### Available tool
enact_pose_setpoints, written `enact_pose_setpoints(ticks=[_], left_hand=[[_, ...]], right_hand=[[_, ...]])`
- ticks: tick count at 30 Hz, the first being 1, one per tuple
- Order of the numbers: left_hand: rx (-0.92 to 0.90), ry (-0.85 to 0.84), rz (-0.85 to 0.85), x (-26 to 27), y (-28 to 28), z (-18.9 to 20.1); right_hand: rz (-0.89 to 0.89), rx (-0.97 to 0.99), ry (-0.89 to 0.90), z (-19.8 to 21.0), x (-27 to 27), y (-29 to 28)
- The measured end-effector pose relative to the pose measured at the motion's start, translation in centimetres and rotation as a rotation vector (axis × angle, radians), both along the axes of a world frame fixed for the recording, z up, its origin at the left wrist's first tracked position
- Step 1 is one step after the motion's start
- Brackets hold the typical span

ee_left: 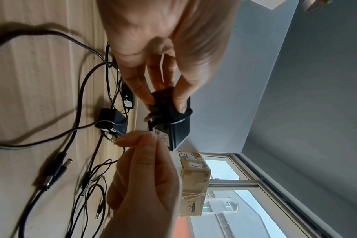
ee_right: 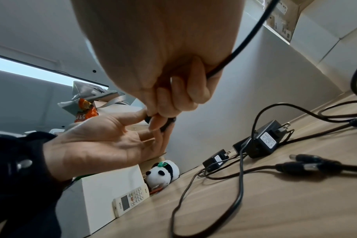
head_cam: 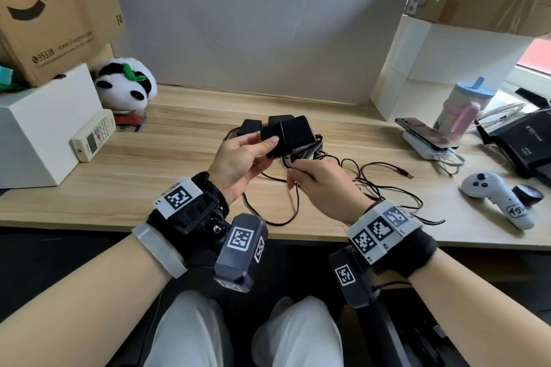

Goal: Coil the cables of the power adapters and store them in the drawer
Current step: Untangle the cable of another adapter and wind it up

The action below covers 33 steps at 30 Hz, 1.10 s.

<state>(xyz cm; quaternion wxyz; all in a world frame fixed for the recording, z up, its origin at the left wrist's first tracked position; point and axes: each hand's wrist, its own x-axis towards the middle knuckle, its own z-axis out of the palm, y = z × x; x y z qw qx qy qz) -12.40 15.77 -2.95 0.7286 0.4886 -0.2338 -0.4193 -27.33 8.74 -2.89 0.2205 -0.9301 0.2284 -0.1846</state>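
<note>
My left hand (head_cam: 256, 149) grips a black power adapter (head_cam: 295, 132) by thumb and fingers, lifted above the wooden desk (head_cam: 149, 188). Its prongs (ee_left: 148, 118) point toward my right hand (head_cam: 298, 171), which pinches the adapter's thin black cable (head_cam: 295, 205) just below the block. In the right wrist view the cable (ee_right: 245, 41) runs through my curled right fingers (ee_right: 173, 96). Two more adapters (head_cam: 250, 126) (head_cam: 278, 119) lie on the desk behind, seen also in the wrist views as adapters (ee_right: 263, 141) (ee_right: 216, 158). Loose cables and barrel plugs (ee_right: 306, 162) sprawl to the right. No drawer is in view.
A panda plush (head_cam: 125, 85), a remote (head_cam: 94, 135) and a white box (head_cam: 44, 125) stand at the left. On the right are a phone on a power bank (head_cam: 426, 134), a cup (head_cam: 465, 104), a white controller (head_cam: 492, 191) and a black router (head_cam: 524, 140).
</note>
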Motion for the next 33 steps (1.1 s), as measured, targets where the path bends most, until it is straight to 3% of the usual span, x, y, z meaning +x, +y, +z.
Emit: enact_pose_setpoints(ticks=[2,6,11,15,18,23,28,31,33], left_hand=[[0.029,-0.042,0.047,-0.3,-0.1,-0.3],[0.097,-0.321,0.086,-0.4,-0.1,-1.4],[0.084,-0.541,-0.042,0.0,0.8,-1.9],[0.028,-0.576,-0.246,0.1,1.9,-1.0],[-0.03,-0.527,-0.383,0.6,2.7,0.3],[-0.155,-0.264,-0.502,1.3,2.8,1.3],[-0.173,0.006,-0.29,0.6,1.2,1.1],[-0.13,0.078,-0.118,0.4,0.1,0.9],[-0.109,0.092,-0.036,0.3,-0.4,0.6]], right_hand=[[0.026,0.004,-0.032,0.3,0.0,0.2],[0.02,0.01,-0.133,1.3,-0.1,-0.3],[-0.06,-0.022,-0.264,2.9,0.1,-1.5],[-0.121,-0.003,-0.31,3.2,0.9,-2.9],[-0.104,0.099,-0.296,3.2,1.0,-3.3],[-0.005,0.459,-0.288,3.2,0.3,-2.7],[-0.067,0.37,-0.139,1.5,0.7,-2.0],[-0.036,0.237,0.018,0.5,0.6,-0.9],[-0.007,0.217,0.016,0.3,0.4,-0.3]])
